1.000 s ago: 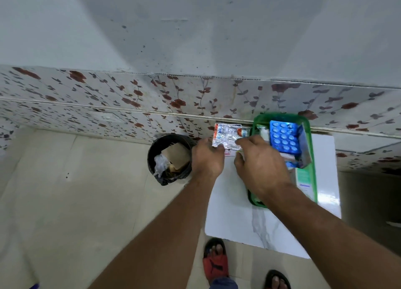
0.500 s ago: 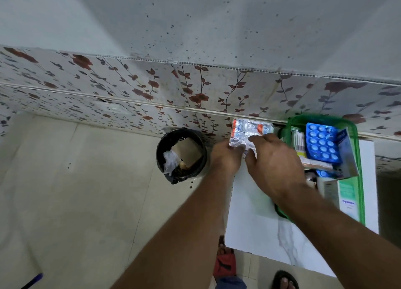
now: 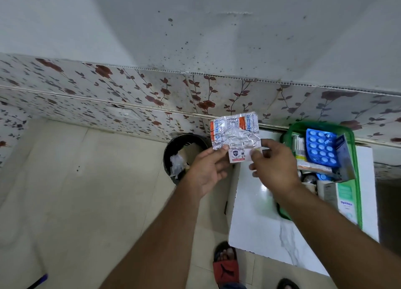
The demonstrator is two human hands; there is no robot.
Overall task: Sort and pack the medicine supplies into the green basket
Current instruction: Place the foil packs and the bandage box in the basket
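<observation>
Bare forearms, no sleeves, red sandal [image 3: 225,267] with black logo, dark sandal [image 3: 287,284]

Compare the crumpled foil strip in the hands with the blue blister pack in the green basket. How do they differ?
The foil strip is silver with orange bands; the blue blister pack is bright blue with pale round tablets. The strip is crumpled and looks used, while the blister pack is flat and its pockets look full. The strip is held up between the left hand and right hand; the blister pack lies in the green basket. Both are tablet packaging.
</observation>
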